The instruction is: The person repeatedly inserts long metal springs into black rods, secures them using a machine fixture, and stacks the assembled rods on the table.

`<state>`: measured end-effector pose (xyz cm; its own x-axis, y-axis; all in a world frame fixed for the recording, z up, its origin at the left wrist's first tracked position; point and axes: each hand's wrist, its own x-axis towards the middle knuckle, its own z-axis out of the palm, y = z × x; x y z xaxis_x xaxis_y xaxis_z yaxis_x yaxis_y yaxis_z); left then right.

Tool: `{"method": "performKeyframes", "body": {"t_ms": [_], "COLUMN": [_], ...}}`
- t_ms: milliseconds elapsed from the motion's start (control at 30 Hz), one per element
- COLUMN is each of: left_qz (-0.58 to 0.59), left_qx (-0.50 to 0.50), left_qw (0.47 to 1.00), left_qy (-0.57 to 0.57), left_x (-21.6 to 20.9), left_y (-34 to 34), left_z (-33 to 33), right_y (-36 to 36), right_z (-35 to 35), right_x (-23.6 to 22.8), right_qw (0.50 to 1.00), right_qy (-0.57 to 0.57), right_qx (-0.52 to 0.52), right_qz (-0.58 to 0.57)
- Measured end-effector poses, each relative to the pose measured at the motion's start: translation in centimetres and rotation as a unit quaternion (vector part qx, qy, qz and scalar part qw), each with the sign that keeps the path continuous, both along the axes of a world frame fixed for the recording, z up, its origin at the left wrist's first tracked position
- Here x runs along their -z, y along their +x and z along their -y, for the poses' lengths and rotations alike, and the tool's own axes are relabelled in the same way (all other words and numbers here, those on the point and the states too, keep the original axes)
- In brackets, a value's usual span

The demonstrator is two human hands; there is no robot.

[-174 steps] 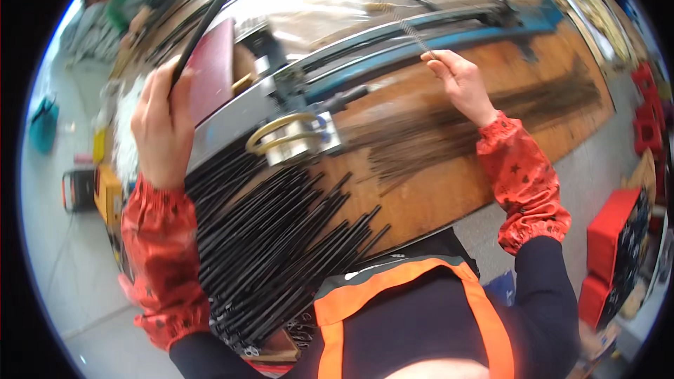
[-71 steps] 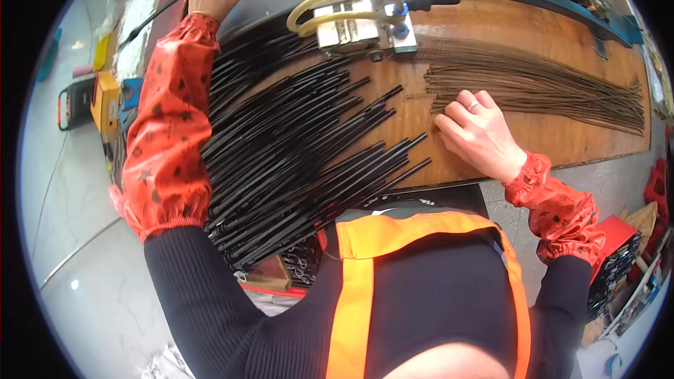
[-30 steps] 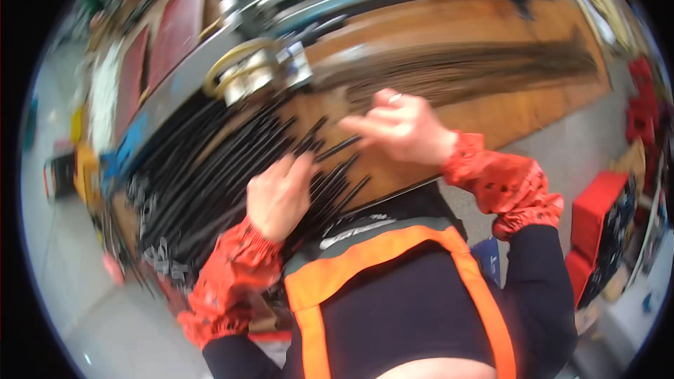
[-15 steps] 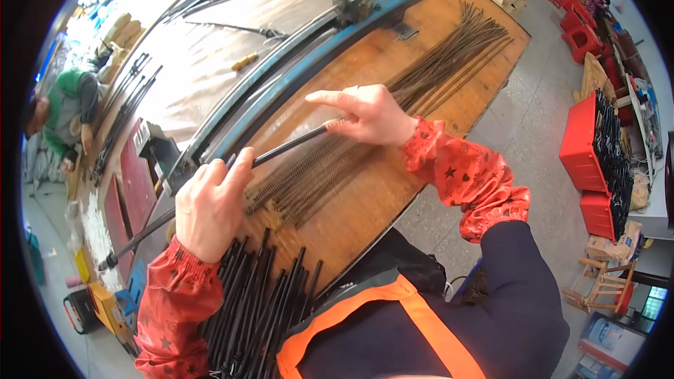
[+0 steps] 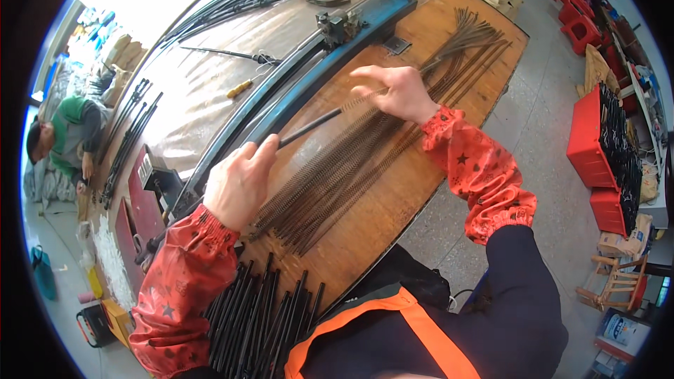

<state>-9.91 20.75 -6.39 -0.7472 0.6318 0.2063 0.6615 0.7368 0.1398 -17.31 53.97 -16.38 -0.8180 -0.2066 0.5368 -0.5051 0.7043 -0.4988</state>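
My left hand point(image 5: 242, 179) is closed round a black rod point(image 5: 309, 127), which slants up to the right over the table. A thin coil spring point(image 5: 363, 102) extends from the rod's upper end to my right hand point(image 5: 404, 95). My right fingers are bent round the spring, with the index finger stretched out to the left. Whether the spring sits inside the rod or around it, I cannot tell. Below both hands lies a bundle of long coil springs point(image 5: 337, 172) on the wooden table point(image 5: 375, 214). Several black rods point(image 5: 267, 316) stand bunched near my left forearm.
A blue metal rail point(image 5: 281, 109) with a clamp block point(image 5: 338, 28) runs along the table. Beyond it lie more black rods point(image 5: 232, 7), a hammer point(image 5: 328, 0) and a yellow-handled tool point(image 5: 240, 89). Another person point(image 5: 70, 133) bends at the far left. Red crates point(image 5: 593, 140) stand right.
My right hand has moved up and right, away from the rod's end, and a length of spring now shows between them. My left hand and the rod have shifted right.
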Motion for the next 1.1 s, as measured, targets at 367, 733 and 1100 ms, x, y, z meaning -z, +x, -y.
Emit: {"method": "performKeyframes", "body": {"t_ms": [367, 733, 1100], "left_qz": [-0.007, 0.034, 0.016], "left_qx": [-0.021, -0.082, -0.116], "left_qw": [1.000, 0.996, 0.992], "left_qy": [-0.014, -0.010, -0.046], "left_x": [-0.5, -2.1, -4.9], "left_y": [0.0, 1.8, 6.3], "left_z": [0.9, 3.7, 8.6], "right_y": [-3.6, 4.6, 5.9], "right_z": [-3.9, 6.3, 10.0], "right_x": [2.5, -3.6, -0.9], "right_qw": [0.988, 0.935, 0.960], "right_qy": [0.079, -0.130, -0.173], "right_qx": [0.106, -0.282, -0.218], "right_qz": [0.074, 0.173, 0.019]}}
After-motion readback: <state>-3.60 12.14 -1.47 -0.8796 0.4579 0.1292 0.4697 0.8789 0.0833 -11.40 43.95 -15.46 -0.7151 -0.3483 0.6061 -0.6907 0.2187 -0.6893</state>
